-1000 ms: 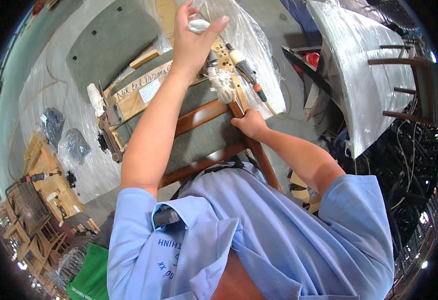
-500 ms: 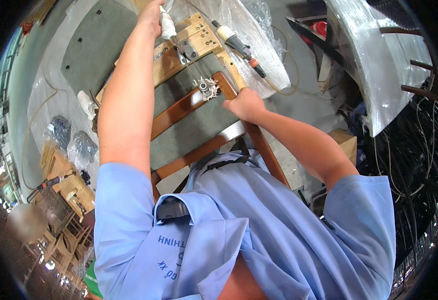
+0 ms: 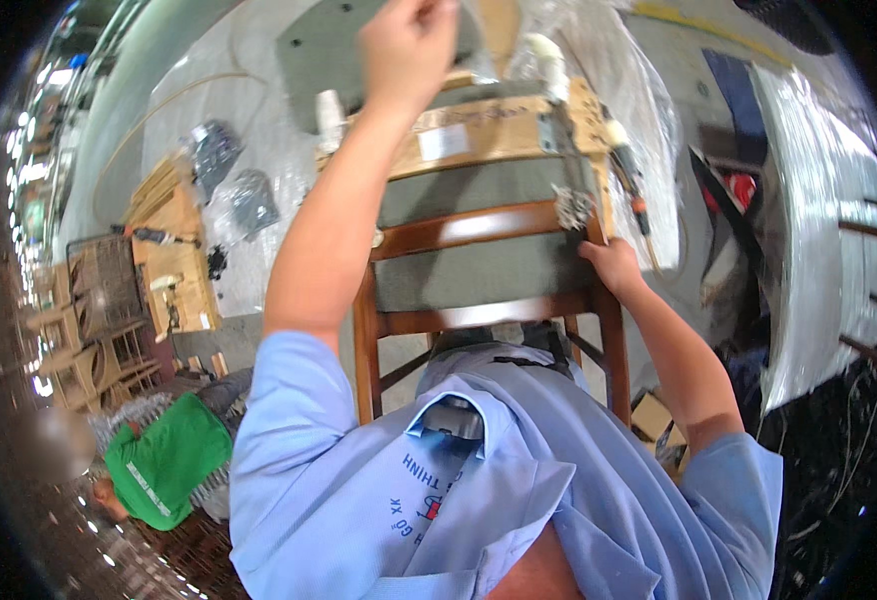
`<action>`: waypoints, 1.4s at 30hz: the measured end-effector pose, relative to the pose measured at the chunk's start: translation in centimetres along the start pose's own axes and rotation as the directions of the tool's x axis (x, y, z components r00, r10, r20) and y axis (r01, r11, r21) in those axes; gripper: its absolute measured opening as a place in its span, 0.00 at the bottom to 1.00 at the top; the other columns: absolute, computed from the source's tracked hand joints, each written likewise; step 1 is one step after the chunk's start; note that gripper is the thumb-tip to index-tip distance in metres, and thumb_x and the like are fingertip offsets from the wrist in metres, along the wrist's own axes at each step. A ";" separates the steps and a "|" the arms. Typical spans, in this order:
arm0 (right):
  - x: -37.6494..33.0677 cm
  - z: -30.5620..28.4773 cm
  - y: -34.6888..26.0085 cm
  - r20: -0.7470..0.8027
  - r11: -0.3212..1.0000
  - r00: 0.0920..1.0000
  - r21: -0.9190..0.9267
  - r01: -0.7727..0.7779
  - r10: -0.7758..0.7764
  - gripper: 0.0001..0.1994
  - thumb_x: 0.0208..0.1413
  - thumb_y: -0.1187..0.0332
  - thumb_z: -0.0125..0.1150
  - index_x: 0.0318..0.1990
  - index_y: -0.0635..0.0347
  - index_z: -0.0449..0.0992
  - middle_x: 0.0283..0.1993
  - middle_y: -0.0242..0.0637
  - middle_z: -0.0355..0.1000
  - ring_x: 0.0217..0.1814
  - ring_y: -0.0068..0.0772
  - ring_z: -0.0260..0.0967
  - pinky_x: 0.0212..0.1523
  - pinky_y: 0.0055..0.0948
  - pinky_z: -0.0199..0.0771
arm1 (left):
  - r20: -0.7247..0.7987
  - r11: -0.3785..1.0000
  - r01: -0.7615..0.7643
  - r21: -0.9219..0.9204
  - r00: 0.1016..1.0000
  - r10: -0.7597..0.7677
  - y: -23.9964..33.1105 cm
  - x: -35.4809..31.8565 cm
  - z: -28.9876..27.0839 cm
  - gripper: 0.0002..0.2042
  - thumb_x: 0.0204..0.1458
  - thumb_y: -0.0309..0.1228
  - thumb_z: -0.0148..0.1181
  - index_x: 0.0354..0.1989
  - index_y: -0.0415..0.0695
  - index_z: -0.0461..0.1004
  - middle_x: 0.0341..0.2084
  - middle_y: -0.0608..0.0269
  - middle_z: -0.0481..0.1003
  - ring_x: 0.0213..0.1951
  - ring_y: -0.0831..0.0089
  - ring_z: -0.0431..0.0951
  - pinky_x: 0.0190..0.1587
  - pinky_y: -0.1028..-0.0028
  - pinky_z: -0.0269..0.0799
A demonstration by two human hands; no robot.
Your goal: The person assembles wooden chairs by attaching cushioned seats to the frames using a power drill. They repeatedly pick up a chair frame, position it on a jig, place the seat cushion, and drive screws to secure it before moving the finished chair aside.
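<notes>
A brown wooden chair frame (image 3: 366,345) with a grey-green padded panel (image 3: 489,265) stands against my front. Across its far part lies a light wooden jig (image 3: 504,135) with a pale label. At the jig's right, a metal toggle clamp with a white-wrapped handle (image 3: 551,72) reaches down to a shaggy white-wrapped end (image 3: 574,207) by the chair's corner. My right hand (image 3: 616,268) is closed around the frame's right corner, just below that end. My left hand (image 3: 411,55) is raised above the jig, its fingers curled and blurred. Another white-wrapped handle (image 3: 330,115) stands at the jig's left.
A power screwdriver (image 3: 629,175) lies right of the jig on plastic sheeting. At left are a wooden tray (image 3: 174,255) with another driver, bagged parts (image 3: 249,198) and stacked wooden frames (image 3: 99,340). A person in green (image 3: 169,460) is at lower left; wrapped goods (image 3: 809,220) stand at right.
My left hand has left the right clamp's white-wrapped handle and moved left over the jig. My right hand stays at the frame's corner. The view has turned, straightening the chair and revealing the person in green.
</notes>
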State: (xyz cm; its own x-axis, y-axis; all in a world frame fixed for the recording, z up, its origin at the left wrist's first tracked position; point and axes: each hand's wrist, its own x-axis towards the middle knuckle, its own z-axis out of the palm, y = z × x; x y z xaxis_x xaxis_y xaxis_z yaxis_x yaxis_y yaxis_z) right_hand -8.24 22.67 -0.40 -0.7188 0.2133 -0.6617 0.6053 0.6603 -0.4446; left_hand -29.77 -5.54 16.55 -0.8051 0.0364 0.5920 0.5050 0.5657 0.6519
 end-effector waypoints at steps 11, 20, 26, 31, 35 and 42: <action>0.4 1.1 0.2 0.050 0.986 0.999 0.168 0.008 -0.017 0.25 0.49 0.55 0.66 0.46 0.71 0.79 0.40 0.44 0.78 0.43 0.38 0.74 0.48 0.36 0.71 | -0.176 0.402 0.907 0.128 0.419 -0.891 -21.6 -35.7 -23.1 0.09 0.50 0.31 0.68 0.29 0.36 0.80 0.24 0.55 0.81 0.28 0.69 0.80 0.35 0.68 0.74; 2.6 1.2 2.4 0.067 0.978 0.998 0.208 0.000 -0.015 0.23 0.50 0.57 0.67 0.46 0.70 0.80 0.42 0.41 0.78 0.46 0.36 0.73 0.51 0.33 0.69 | -0.251 0.390 0.826 0.407 0.512 -0.822 -22.2 -33.8 -17.6 0.18 0.43 0.35 0.76 0.34 0.36 0.77 0.35 0.45 0.75 0.39 0.47 0.77 0.44 0.56 0.74; 1.9 1.5 2.0 0.067 0.967 0.998 0.257 -0.007 -0.011 0.20 0.50 0.59 0.66 0.44 0.68 0.81 0.41 0.38 0.78 0.45 0.34 0.73 0.50 0.33 0.69 | -0.166 0.462 0.786 0.411 0.562 -0.810 -23.2 -34.3 -17.3 0.11 0.43 0.27 0.72 0.32 0.36 0.76 0.35 0.44 0.74 0.41 0.45 0.76 0.46 0.56 0.73; -0.1 1.5 -0.2 -0.273 0.994 0.956 -0.039 0.104 -0.111 0.23 0.57 0.51 0.65 0.38 0.69 0.79 0.35 0.45 0.77 0.39 0.34 0.71 0.46 0.36 0.70 | -0.129 0.447 0.757 0.477 0.563 -0.817 -22.9 -35.6 -18.3 0.10 0.44 0.25 0.71 0.32 0.36 0.77 0.36 0.44 0.75 0.42 0.45 0.77 0.46 0.55 0.74; 5.1 -2.1 2.8 -0.637 0.960 0.719 -0.204 0.193 -0.280 0.28 0.58 0.47 0.65 0.45 0.70 0.74 0.43 0.53 0.74 0.50 0.52 0.71 0.54 0.44 0.67 | -0.085 0.480 0.747 0.460 0.576 -0.813 -22.3 -35.3 -19.0 0.08 0.45 0.25 0.69 0.31 0.36 0.77 0.35 0.44 0.76 0.41 0.45 0.78 0.46 0.55 0.74; 14.0 -4.9 1.2 -0.273 0.878 0.920 -0.460 0.132 -0.281 0.32 0.52 0.54 0.66 0.60 0.65 0.67 0.58 0.56 0.66 0.63 0.58 0.64 0.59 0.50 0.70 | -0.104 0.252 0.966 -0.058 0.245 -0.964 -22.1 -33.9 -19.9 0.05 0.52 0.23 0.66 0.31 0.34 0.77 0.28 0.55 0.78 0.26 0.73 0.78 0.25 0.70 0.75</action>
State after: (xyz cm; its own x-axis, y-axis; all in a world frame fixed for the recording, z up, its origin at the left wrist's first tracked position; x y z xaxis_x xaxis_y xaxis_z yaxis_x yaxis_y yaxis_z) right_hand -19.25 29.94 -7.22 -0.9248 0.2072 -0.3190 0.2794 0.9391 -0.2002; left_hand -7.42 -35.67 -8.47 -0.6516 -0.6223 -0.4337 -0.6323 0.1299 0.7637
